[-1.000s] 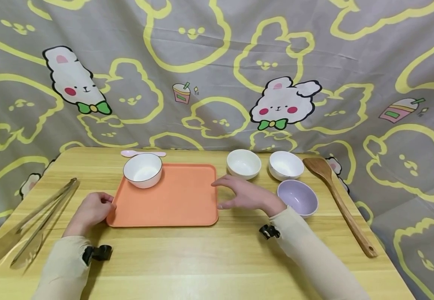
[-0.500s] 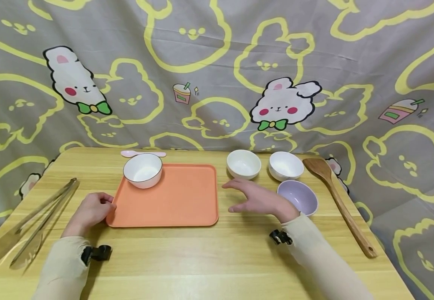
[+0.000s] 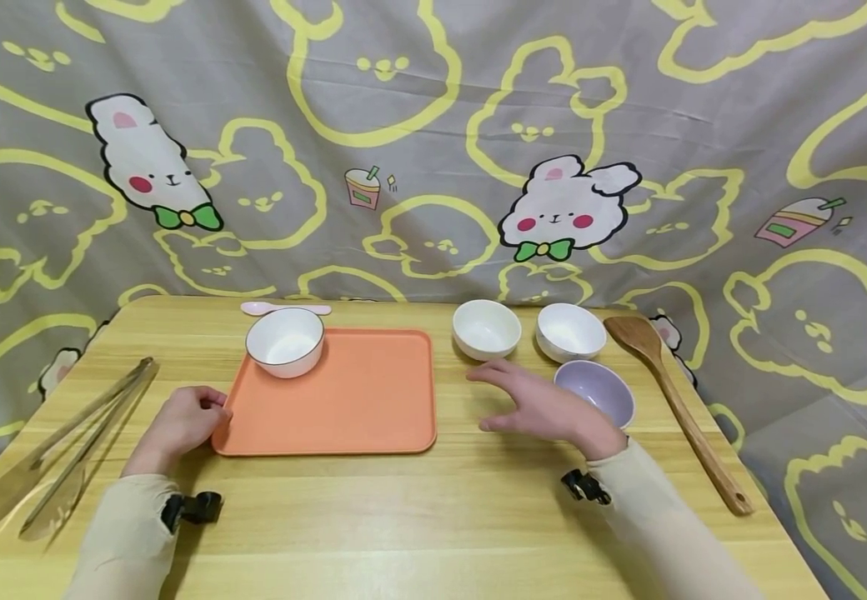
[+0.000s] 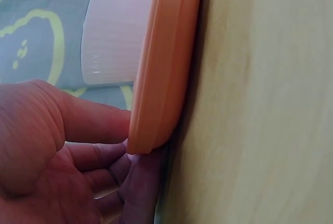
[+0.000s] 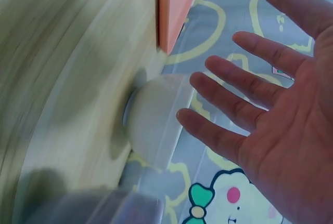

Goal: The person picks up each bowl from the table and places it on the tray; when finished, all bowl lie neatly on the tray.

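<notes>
Wooden table (image 3: 373, 533); left hand (image 3: 184, 418) pinches orange tray (image 3: 373, 392); right hand (image 3: 542, 406) hovers.

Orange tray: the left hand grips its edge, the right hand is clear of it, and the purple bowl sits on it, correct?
No: the head view shows a white dark-rimmed bowl on the orange tray; the purple bowl stands on the table by the right hand. The left hand grips the tray's edge, and the right is clear of it.
</notes>
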Demonstrator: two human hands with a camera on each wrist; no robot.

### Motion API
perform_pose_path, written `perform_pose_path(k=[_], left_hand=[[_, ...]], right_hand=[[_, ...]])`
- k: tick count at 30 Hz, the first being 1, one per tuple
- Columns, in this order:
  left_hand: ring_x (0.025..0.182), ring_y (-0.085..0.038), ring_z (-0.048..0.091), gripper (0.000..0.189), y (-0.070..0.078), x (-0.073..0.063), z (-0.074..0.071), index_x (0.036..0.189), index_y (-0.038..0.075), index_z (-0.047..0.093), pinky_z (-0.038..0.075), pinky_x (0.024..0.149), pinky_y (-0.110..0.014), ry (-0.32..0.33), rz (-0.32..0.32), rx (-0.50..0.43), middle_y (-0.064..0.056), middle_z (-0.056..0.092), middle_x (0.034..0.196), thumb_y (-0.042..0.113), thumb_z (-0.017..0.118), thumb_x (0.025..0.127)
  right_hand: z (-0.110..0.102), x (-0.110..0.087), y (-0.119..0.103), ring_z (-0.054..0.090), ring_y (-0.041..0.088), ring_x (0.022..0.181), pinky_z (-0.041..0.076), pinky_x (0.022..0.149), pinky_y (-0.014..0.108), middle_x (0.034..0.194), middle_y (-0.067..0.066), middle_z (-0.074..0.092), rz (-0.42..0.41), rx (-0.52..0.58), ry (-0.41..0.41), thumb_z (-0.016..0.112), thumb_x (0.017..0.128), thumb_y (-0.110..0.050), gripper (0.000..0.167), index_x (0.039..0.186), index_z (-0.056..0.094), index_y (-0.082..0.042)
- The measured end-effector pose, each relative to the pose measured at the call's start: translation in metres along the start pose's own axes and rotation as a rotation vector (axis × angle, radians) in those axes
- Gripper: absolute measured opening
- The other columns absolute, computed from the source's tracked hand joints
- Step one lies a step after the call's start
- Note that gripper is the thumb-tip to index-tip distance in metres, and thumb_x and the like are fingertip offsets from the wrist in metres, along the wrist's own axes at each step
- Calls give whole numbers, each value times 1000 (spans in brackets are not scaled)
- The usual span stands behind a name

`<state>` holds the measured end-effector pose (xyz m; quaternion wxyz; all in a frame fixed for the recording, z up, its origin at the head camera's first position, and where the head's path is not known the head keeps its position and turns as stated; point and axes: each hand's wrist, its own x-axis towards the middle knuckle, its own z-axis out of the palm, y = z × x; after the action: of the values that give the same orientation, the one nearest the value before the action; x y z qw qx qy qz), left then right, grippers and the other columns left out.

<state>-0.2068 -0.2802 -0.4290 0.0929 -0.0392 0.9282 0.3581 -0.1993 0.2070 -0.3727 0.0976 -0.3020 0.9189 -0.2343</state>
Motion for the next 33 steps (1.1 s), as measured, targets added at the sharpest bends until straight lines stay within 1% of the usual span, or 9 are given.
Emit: perform_pose_path(k=[3, 7, 12, 15, 19, 22, 27, 33], left_hand=[[82, -30, 56, 28, 0, 0, -1, 106, -14, 58, 46, 64, -33, -1, 2, -2, -22, 60, 94, 7, 55, 88], [83, -30, 56, 28, 0, 0, -1, 107, -13, 58, 46, 64, -34, -1, 2, -1, -22, 60, 95, 8, 55, 89], [82, -30, 56, 27, -1, 0, -2, 106, -13, 58, 45, 64, -34, 5, 3, 14, -22, 60, 95, 8, 56, 90], [82, -30, 55, 26, -1, 0, -1, 105, -13, 60, 45, 63, -34, 9, 10, 23, -21, 60, 93, 8, 56, 90], [80, -29, 56, 24, -2, 0, -1, 104, -13, 60, 45, 63, -33, 11, 18, 18, -20, 61, 92, 7, 57, 90], [80, -28, 57, 24, -2, 0, -1, 104, -13, 60, 46, 63, -33, 7, 16, 7, -20, 61, 92, 7, 57, 90], [80, -28, 57, 25, 0, -1, -1, 105, -14, 59, 47, 63, -33, 0, 7, -1, -20, 61, 92, 6, 57, 91], [83, -30, 56, 27, 3, -2, -2, 106, -14, 59, 46, 64, -33, -2, -6, -10, -22, 60, 94, 7, 57, 90]], right_hand=[[-2, -7, 2, 44, 26, 130, 35, 105, 44, 142, 8, 46, 6, -23, 23, 77, 85, -25, 65, 142, 50, -9], [-6, -13, 6, 43, 26, 130, 35, 105, 45, 142, 7, 46, 12, -46, 45, 78, 85, -27, 65, 142, 50, -10], [-9, -22, 10, 44, 28, 128, 36, 104, 45, 140, 10, 47, -2, -88, 71, 78, 85, -27, 65, 141, 51, -7], [-10, -30, 14, 44, 31, 128, 36, 104, 48, 138, 13, 48, 16, -117, 101, 79, 84, -26, 64, 139, 53, -6], [-11, -41, 22, 39, 38, 130, 33, 104, 54, 139, 17, 48, 50, -154, 141, 80, 83, -25, 64, 137, 55, -5], [-12, -47, 28, 36, 39, 130, 32, 103, 56, 140, 18, 46, 70, -172, 158, 81, 81, -27, 67, 138, 54, -5], [-12, -55, 36, 33, 40, 132, 33, 102, 58, 143, 20, 42, 90, -165, 174, 81, 81, -30, 74, 143, 48, -7], [-14, -65, 45, 28, 47, 132, 31, 99, 64, 146, 24, 35, 123, -166, 202, 83, 80, -32, 79, 145, 45, -8]])
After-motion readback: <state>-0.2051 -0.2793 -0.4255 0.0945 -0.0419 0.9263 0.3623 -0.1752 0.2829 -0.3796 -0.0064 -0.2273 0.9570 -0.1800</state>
